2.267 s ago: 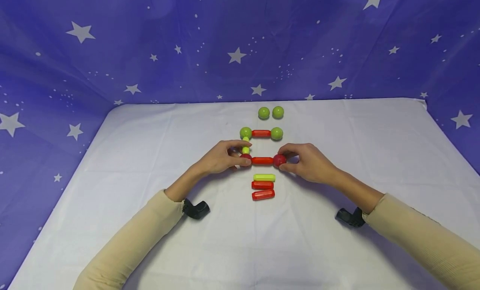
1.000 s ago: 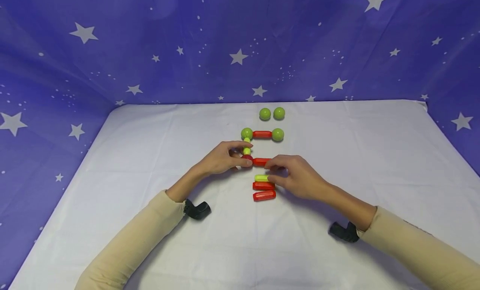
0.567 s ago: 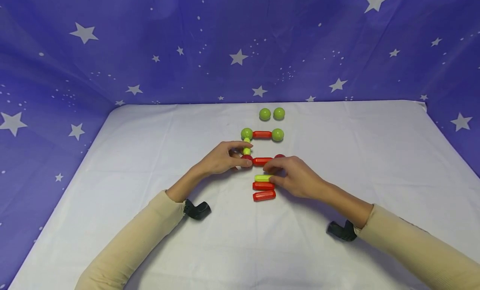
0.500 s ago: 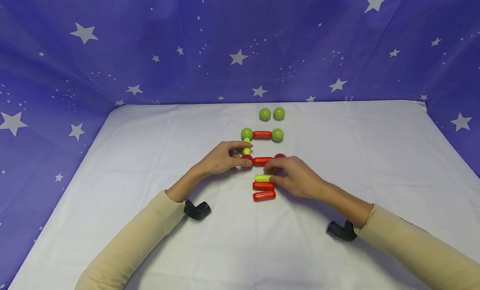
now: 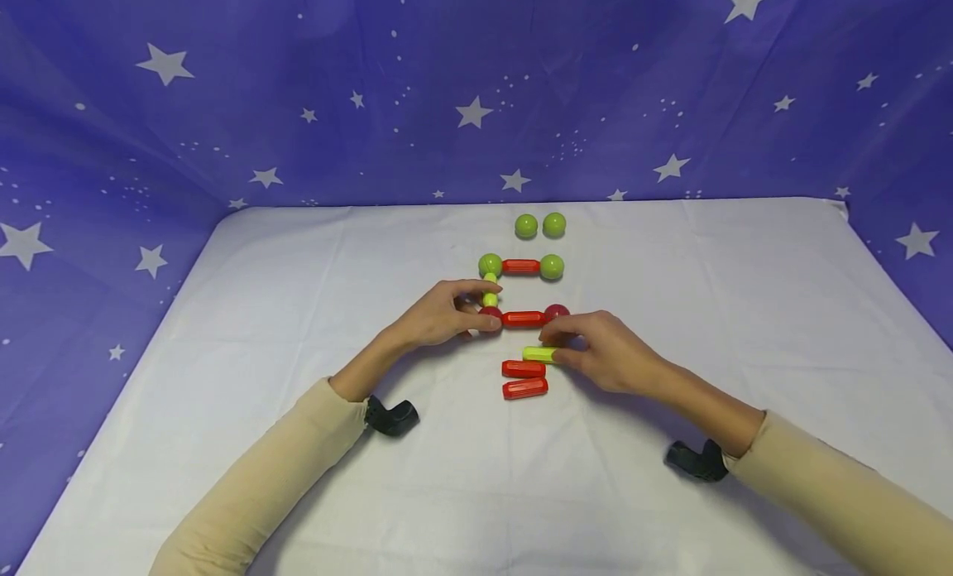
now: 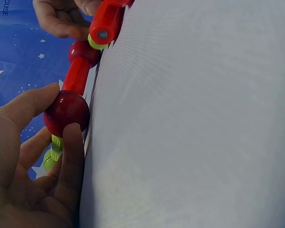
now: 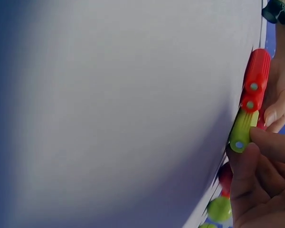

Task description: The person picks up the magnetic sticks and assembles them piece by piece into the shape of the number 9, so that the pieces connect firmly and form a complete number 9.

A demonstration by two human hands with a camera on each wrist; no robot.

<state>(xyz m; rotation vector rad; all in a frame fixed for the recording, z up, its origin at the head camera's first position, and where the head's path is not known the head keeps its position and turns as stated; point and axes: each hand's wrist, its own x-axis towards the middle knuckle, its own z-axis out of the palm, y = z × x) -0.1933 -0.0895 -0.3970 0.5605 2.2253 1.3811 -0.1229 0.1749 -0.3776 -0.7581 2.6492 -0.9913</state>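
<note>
My left hand [image 5: 442, 315] grips the dark red ball [image 6: 66, 114] at the near left corner of a magnetic ball-and-stick frame. From that ball a red stick [image 5: 524, 319] runs right to a second dark red ball [image 5: 556, 312]. A yellow-green stick [image 5: 490, 290], partly behind my fingers, leads back to a green ball [image 5: 490, 265]. Another red stick [image 5: 520, 266] links it to a further green ball [image 5: 552, 266]. My right hand [image 5: 614, 352] pinches the right end of a separate yellow-green stick [image 5: 538, 354], whose metal tip shows in the right wrist view.
Two loose red sticks [image 5: 524, 369] [image 5: 524, 388] lie just nearer than the pinched stick. Behind the frame sit two loose green balls [image 5: 526, 226] [image 5: 554, 224]. A white cloth [image 5: 476, 493] covers the table; a starry blue curtain [image 5: 417, 88] hangs behind.
My right hand has left the right dark red ball, come down to the loose yellow-green stick and pulled it rightward, off the row of red sticks. My left hand stays on its ball.
</note>
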